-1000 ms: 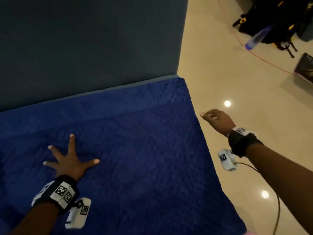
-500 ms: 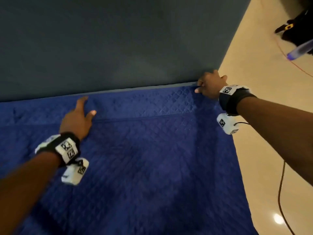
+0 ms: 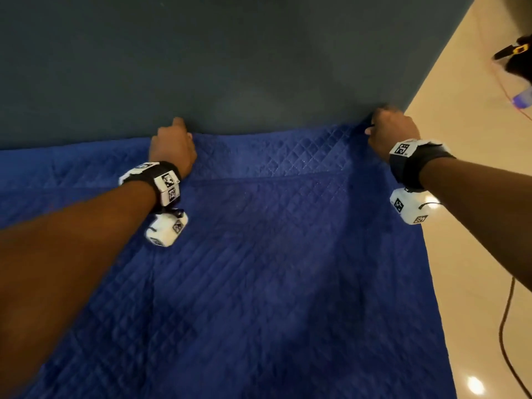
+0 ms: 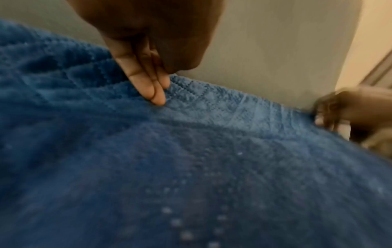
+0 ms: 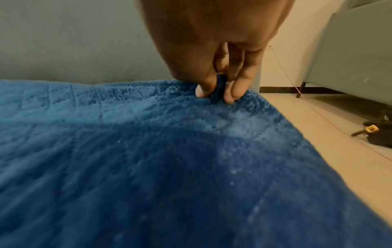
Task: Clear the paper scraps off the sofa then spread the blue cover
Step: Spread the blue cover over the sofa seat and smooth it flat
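The blue quilted cover (image 3: 273,254) lies over the sofa seat, its far edge against the grey backrest (image 3: 230,67). My left hand (image 3: 172,145) is at that far edge; in the left wrist view its fingers (image 4: 152,90) lie on the cover (image 4: 191,167) and the thumb meets them at the hem, pinching it. My right hand (image 3: 391,131) holds the cover's far right corner; in the right wrist view a fold of blue cloth (image 5: 148,159) sits pinched between thumb and fingers (image 5: 231,90). No paper scraps show in any view.
Cream tiled floor (image 3: 475,254) runs along the sofa's right side, with a dark cable (image 3: 503,326) trailing over it. A black bag (image 3: 518,59) and a thin red cord (image 5: 297,87) lie further off. Another grey sofa (image 5: 350,50) stands beyond.
Both hands moved up to the cover's far edge. The left went from flat on the cloth to the hem; the right came from beside the sofa to the corner. The hem now rises at both hands.
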